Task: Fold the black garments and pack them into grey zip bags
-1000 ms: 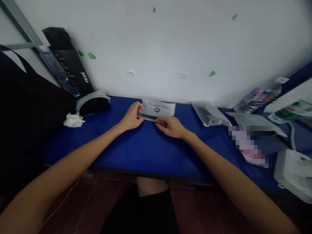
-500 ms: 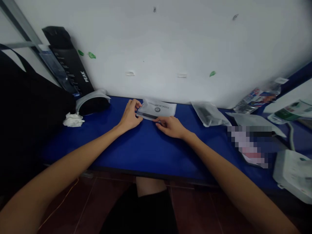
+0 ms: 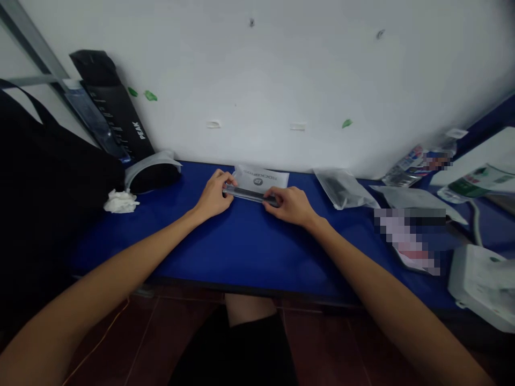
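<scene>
A frosted plastic pouch (image 3: 261,177) printed ROCKBROS, upside down to me, lies near the back of the blue table. Something dark and long shows inside along its near edge. My left hand (image 3: 217,193) pinches the pouch's near left corner. At the near right corner, my right hand (image 3: 289,205) grips the same edge between thumb and fingers. The near edge appears rolled or folded up between both hands.
Left stand a black PEAK box (image 3: 116,107), a dark item in frosted wrap (image 3: 155,174) and crumpled tissue (image 3: 121,201). Right are another frosted pouch (image 3: 344,187), plastic bottles (image 3: 422,161) and a white device (image 3: 483,284). The blue table (image 3: 241,252) meets a wall.
The pouch's near edge has been turned up, so its dark strip shows more. My right hand has shifted slightly right along the edge and closed on the corner.
</scene>
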A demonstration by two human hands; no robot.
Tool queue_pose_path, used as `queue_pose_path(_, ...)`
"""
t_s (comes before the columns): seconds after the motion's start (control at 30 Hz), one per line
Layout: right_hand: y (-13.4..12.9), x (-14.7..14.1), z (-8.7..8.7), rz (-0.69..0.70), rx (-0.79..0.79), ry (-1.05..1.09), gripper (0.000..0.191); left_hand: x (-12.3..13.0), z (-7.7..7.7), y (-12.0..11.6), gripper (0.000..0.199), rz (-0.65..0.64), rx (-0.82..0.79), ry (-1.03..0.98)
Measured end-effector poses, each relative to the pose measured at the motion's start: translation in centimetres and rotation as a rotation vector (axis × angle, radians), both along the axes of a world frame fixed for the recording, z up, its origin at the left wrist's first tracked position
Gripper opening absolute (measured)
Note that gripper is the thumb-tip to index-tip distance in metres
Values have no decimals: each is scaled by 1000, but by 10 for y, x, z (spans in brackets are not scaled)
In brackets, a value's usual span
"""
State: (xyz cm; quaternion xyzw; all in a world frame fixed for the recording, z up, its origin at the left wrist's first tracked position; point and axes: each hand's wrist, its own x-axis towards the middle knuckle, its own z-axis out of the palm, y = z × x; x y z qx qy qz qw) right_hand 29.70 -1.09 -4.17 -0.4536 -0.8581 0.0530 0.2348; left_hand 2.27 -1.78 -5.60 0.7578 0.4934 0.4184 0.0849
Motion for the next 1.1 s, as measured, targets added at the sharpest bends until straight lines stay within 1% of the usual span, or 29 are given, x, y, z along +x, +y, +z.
queue_pose_path(0.1,3,2,-2,-14,21,-2,19,0,1,-2,34,3,10,36)
queue_pose_path(0.17,4,0,-4,-23,81,42,20,2,4,-5,31,14,54,111)
queue_pose_path(0.3,0,-5,-5,-32,265,217,25,8,11,-15,14,46,260,248)
queue_pose_path(0.37,-3,-7,-6,-15,328,299,25,13,13,-20,13,49,351,290)
queue_pose_path(0.43,-7,-10,-6,27,345,363,25,16,14,-24,13,34,383,350)
queue_pose_path(0.53,-12,-14,-7,125,286,457,23,20,14,-27,31,5,335,462)
queue_pose_path(0.57,-14,-15,-7,159,247,483,23,20,14,-28,34,1,311,492)
queue_pose_path(0.63,-15,-15,-6,203,155,518,24,21,14,-28,31,-13,268,533)
queue_pose_path(0.73,-11,-11,-3,199,61,525,30,21,16,-27,25,-51,231,549)
queue_pose_path(0.83,-1,-5,-3,207,2,452,42,22,19,-26,23,-81,205,570)
queue_pose_path(0.9,5,-3,-6,226,-84,348,50,22,21,-26,23,-84,197,582)
queue_pose_path(1.0,10,-2,-9,247,-198,225,54,22,22,-26,21,-96,203,567)
queue_pose_path(1.1,12,-2,-10,244,-228,188,54,23,20,-28,18,-135,218,524)
